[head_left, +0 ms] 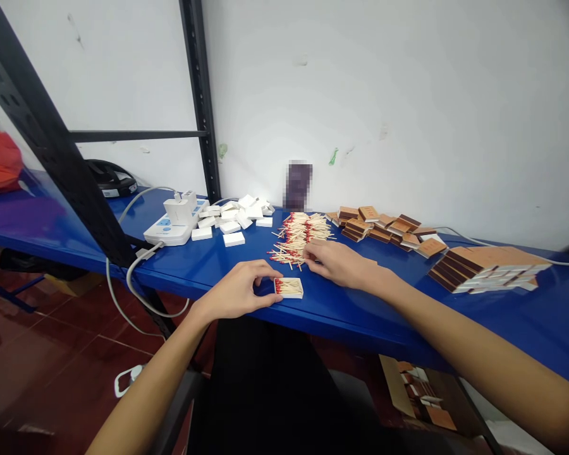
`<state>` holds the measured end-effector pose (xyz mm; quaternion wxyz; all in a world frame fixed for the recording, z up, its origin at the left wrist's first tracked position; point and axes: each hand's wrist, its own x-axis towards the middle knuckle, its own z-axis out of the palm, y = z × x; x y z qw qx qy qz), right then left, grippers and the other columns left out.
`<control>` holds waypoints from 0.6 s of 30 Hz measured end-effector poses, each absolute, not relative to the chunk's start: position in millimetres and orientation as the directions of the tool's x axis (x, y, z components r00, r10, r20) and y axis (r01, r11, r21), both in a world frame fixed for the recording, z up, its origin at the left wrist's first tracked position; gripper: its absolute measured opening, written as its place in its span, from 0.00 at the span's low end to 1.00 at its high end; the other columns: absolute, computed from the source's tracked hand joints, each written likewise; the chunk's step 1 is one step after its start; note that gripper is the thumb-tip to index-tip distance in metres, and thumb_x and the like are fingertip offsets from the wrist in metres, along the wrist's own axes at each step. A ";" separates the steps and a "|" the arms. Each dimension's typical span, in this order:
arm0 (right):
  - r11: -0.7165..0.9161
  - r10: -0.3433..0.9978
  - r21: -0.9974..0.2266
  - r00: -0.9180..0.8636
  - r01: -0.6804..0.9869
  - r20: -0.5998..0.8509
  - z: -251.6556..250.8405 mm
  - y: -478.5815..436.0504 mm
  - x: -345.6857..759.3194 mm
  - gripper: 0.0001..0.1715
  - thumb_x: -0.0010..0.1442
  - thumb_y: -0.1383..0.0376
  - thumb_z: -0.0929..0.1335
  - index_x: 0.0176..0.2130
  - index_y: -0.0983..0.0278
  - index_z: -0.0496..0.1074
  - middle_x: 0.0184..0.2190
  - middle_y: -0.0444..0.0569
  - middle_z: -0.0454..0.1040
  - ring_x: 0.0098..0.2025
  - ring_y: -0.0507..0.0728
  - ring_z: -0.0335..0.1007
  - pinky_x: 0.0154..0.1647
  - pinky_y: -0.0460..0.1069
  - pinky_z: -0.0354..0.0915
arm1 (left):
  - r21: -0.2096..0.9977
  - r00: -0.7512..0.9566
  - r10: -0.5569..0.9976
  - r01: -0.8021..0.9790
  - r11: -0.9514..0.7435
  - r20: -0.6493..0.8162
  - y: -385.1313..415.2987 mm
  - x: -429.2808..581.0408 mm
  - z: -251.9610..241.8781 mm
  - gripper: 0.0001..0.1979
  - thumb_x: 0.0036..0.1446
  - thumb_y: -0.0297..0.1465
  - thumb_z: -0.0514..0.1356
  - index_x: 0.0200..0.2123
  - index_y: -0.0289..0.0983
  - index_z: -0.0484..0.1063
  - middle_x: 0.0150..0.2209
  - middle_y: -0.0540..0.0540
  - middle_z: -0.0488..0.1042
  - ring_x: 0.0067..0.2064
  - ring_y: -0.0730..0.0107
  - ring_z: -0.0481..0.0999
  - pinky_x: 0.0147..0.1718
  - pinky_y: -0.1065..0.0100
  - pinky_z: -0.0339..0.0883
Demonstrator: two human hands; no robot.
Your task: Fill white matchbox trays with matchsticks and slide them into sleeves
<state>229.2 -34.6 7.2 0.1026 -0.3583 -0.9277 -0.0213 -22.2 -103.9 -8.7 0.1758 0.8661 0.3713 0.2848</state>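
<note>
A small white matchbox tray [289, 287] with red-tipped matches in it lies near the front edge of the blue table [208, 265]. My left hand [239, 292] grips the tray's left end with fingers curled around it. My right hand [339, 262] rests just right of the tray, with its fingertips on the near edge of a loose pile of matches [299, 235]. The fingers are bent and pressed together, and whether they hold any matches is hidden.
Several empty white trays [234, 218] lie behind the matches at left, next to a white power strip [173, 224] with cables. Brown matchbox sleeves [384, 226] are scattered at the back right. A stacked row of boxes [488, 266] sits far right. A black shelf post [61, 145] stands at left.
</note>
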 end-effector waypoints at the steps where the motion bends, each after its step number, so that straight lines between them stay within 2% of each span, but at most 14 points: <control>1: 0.758 0.637 0.013 -0.744 0.652 0.201 7.1 -33.0 230.2 0.09 0.65 0.66 0.61 0.37 0.65 0.69 0.36 0.52 0.72 0.35 0.56 0.65 0.34 0.49 0.56 | 0.517 0.561 0.744 0.543 -0.662 0.363 -104.0 -22.2 -8.6 0.15 0.57 0.37 0.65 0.46 0.39 0.77 0.40 0.47 0.75 0.34 0.69 0.71 0.35 0.68 0.66; 3: 0.774 0.611 0.062 -0.770 0.630 0.186 7.8 -31.3 230.8 0.10 0.66 0.65 0.61 0.38 0.64 0.71 0.37 0.53 0.71 0.36 0.57 0.66 0.34 0.49 0.56 | 0.521 0.557 0.746 0.543 -0.659 0.364 -104.2 -22.1 -8.3 0.14 0.57 0.37 0.65 0.46 0.39 0.77 0.40 0.47 0.75 0.34 0.69 0.71 0.35 0.68 0.66; 6: 0.775 0.612 0.065 -0.772 0.629 0.172 10.1 -31.2 230.0 0.11 0.67 0.64 0.61 0.39 0.64 0.72 0.37 0.52 0.72 0.37 0.57 0.67 0.35 0.49 0.57 | 0.523 0.557 0.749 0.544 -0.656 0.360 -104.3 -22.1 -8.2 0.15 0.57 0.38 0.65 0.46 0.39 0.77 0.40 0.46 0.75 0.34 0.69 0.71 0.35 0.67 0.66; 13: 0.790 0.613 -0.077 -0.777 0.609 0.143 12.3 -29.2 232.2 0.07 0.64 0.65 0.64 0.37 0.63 0.72 0.36 0.50 0.75 0.38 0.57 0.69 0.38 0.49 0.59 | 0.516 0.558 0.746 0.546 -0.660 0.364 -103.9 -22.6 -9.1 0.15 0.57 0.39 0.65 0.46 0.39 0.77 0.40 0.47 0.75 0.33 0.70 0.70 0.35 0.68 0.66; 18: 0.795 0.606 -0.111 -0.781 0.596 0.152 11.1 -27.1 233.4 0.08 0.64 0.65 0.64 0.40 0.62 0.74 0.38 0.50 0.76 0.40 0.57 0.70 0.40 0.50 0.60 | 0.515 0.560 0.747 0.549 -0.658 0.359 -103.9 -22.9 -9.3 0.15 0.57 0.39 0.65 0.46 0.39 0.76 0.40 0.47 0.75 0.33 0.70 0.70 0.35 0.68 0.66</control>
